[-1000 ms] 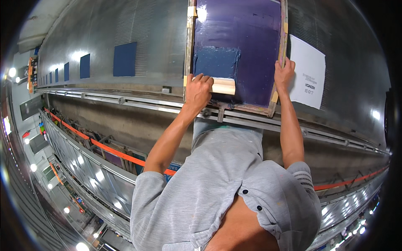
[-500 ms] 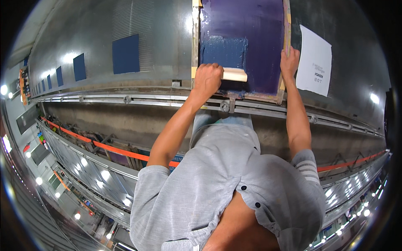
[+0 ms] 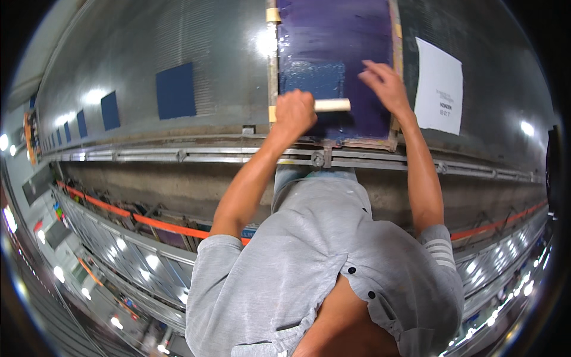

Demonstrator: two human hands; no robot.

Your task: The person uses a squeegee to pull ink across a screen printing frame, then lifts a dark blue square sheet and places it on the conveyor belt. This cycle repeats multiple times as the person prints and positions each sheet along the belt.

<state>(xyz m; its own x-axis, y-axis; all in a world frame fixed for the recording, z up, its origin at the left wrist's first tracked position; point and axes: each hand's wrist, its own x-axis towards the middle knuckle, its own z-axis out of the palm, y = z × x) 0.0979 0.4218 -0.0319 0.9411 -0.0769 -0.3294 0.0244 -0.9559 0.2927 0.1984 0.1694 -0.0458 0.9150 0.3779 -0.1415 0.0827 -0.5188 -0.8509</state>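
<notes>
A wood-framed printing screen (image 3: 273, 53) with purple mesh (image 3: 336, 35) and a wet dark blue patch (image 3: 309, 77) lies on the long metal table. My left hand (image 3: 295, 113) grips a pale wooden squeegee (image 3: 331, 105) at the lower left of the screen, below the blue patch. My right hand (image 3: 383, 86), slightly blurred, is over the mesh near the right side of the frame, fingers apart and holding nothing.
Dark blue squares (image 3: 175, 90) form a receding row on the metal table (image 3: 232, 71) to the left. A white printed sheet (image 3: 438, 89) lies right of the screen. A metal rail (image 3: 226, 154) runs along the near edge, with an orange beam (image 3: 172, 226) and more long tables behind me.
My right hand has let go of the screen's right frame and moved left over the mesh, its fingers spreading. My left hand still holds the squeegee, now slightly higher in view than a second ago.
</notes>
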